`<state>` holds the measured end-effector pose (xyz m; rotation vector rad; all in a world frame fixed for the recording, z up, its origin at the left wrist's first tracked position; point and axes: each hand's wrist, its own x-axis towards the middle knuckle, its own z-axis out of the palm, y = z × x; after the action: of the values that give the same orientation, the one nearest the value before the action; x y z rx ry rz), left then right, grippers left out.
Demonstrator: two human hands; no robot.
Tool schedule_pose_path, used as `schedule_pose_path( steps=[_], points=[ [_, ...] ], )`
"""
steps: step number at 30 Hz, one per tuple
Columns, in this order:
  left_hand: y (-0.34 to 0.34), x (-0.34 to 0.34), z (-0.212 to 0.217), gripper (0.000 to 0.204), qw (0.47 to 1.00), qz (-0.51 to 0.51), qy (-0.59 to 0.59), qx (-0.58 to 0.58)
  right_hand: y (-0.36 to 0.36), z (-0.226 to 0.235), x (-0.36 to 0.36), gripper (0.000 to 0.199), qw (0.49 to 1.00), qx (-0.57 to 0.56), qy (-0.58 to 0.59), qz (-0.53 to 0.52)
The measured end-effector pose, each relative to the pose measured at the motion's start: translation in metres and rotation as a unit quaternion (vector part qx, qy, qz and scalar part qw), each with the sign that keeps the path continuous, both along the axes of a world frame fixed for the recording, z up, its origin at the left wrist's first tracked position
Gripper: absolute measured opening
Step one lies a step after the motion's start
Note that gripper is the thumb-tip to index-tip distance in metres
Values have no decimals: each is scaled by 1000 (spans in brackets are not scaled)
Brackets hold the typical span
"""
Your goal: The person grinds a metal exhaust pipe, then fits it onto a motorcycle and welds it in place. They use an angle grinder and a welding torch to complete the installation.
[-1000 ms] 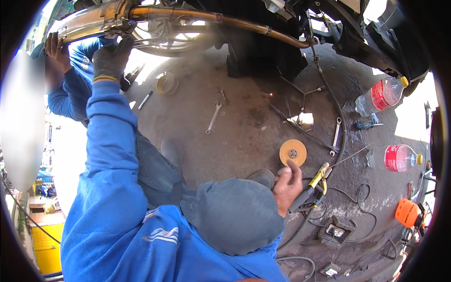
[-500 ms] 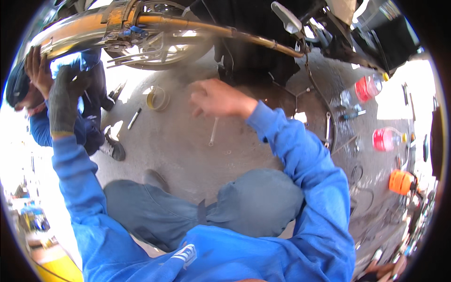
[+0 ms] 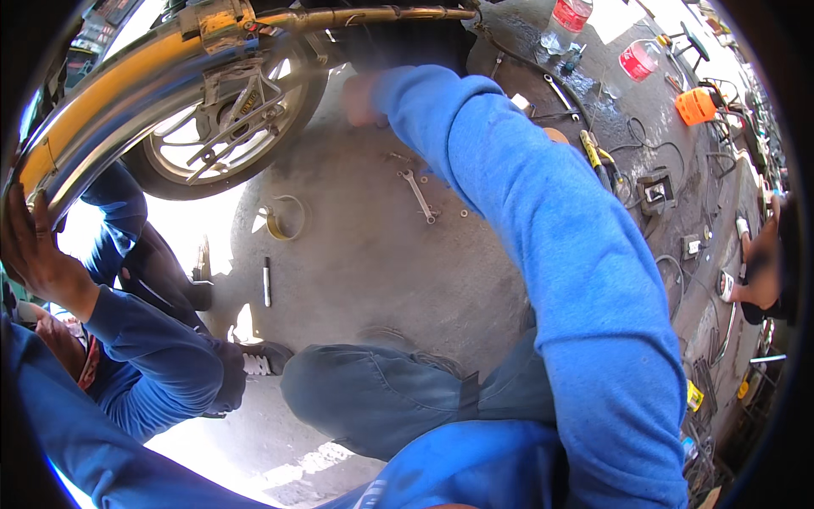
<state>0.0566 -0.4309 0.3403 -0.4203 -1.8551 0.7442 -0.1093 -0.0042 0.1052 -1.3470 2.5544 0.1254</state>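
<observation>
My right hand, smeared by motion, reaches forward beside the motorcycle wheel, under the thin end of the orange and chrome exhaust pipe. Blur hides its fingers and whatever they may hold. My left sleeve runs off the lower left edge, with the hand out of view. A crouching co-worker's hand rests on the near end of the pipe. On the floor lie a combination wrench, some small nuts or washers near it, a brass-coloured ring and a marker pen.
Another wrench lies by a dark hose at the upper right. Beyond it stand red-labelled bottles and an orange container. Yellow-handled pliers and cables lie to the right. Another person's foot shows at the right edge.
My view has turned and shifted, bringing the wheel and exhaust closer at left. My right arm stretches further forward. My gloved left hand has gone out of view.
</observation>
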Motion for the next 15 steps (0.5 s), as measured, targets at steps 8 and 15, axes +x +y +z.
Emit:
schedule_pose_path(
  steps=[8,15],
  points=[
    [-19,-7,26,32,996,-14,13,-82,-16,-43,18,27,456,-670,-432,-396],
    [5,10,33,32,990,13,30,-141,-57,0,13,42,117,-830,-398,-372]
  ],
)
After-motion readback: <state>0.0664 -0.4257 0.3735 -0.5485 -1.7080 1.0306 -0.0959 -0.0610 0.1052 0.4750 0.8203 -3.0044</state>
